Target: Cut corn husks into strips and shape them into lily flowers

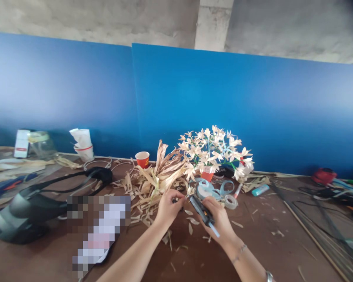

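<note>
My right hand [219,217] is wrapped round a dark hot glue gun [200,209], and a pale glue stick [214,230] juts out of its rear end. The gun's front points up and to the left, close to a small pale husk flower [190,190]. Just left of it, my left hand [171,207] is closed in a pinch; what its fingers hold is too small to make out. Beyond both hands, a bunch of pale husk flowers [207,150] on green and blue stems stands in a red paper cup [206,173].
Dried corn husks [153,184] are heaped left of the flowers, before another red cup [142,159]. Blue ribbon [205,188] and a clear tape roll [231,202] lie right. A headset [20,217] and a blurred-out phone-like item [101,235] sit left. Cables [320,207] run at right.
</note>
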`<state>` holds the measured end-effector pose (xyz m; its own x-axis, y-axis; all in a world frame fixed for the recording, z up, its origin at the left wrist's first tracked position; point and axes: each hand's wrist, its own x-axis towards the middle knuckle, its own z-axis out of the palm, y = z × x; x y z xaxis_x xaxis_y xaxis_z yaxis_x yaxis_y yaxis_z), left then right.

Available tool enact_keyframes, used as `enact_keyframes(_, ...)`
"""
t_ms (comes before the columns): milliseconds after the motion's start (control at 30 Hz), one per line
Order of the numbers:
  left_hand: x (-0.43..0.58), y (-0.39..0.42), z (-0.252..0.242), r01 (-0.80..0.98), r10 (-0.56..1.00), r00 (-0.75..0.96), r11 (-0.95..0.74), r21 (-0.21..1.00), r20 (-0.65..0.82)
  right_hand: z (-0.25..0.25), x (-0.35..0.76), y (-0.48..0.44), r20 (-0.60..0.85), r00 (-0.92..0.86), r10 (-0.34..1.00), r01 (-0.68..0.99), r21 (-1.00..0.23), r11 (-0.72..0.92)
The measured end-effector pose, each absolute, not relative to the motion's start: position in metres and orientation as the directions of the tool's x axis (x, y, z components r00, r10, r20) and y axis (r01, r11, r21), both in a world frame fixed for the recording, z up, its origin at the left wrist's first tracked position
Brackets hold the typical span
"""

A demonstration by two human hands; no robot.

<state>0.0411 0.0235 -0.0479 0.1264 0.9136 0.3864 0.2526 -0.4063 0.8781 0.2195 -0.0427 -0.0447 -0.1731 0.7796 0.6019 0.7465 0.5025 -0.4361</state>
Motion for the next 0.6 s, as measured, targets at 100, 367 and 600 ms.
enact_keyframes(100, 0.0408, 0.0235, -0.048, 0.251, 0.91, 0.133, -0.414, 0.875, 0.392, -0.0441, 0.2189, -0.0433, 0.603, -0.179, 0.777, 0.746, -0.432, 0.507)
enact_keyframes(367, 0.041, 0.0233, -0.0475, 0.219, 0.909, 0.129, -0.416, 0.883, 0.396, -0.0481, 0.2198, -0.0416, 0.626, -0.171, 0.761, 0.747, -0.421, 0.514)
enact_keyframes(600, 0.0413, 0.0247, -0.05, 0.221, 0.907, 0.133, -0.42, 0.88, 0.399, -0.0498, 0.2201, -0.0412, 0.638, -0.173, 0.751, 0.748, -0.411, 0.521)
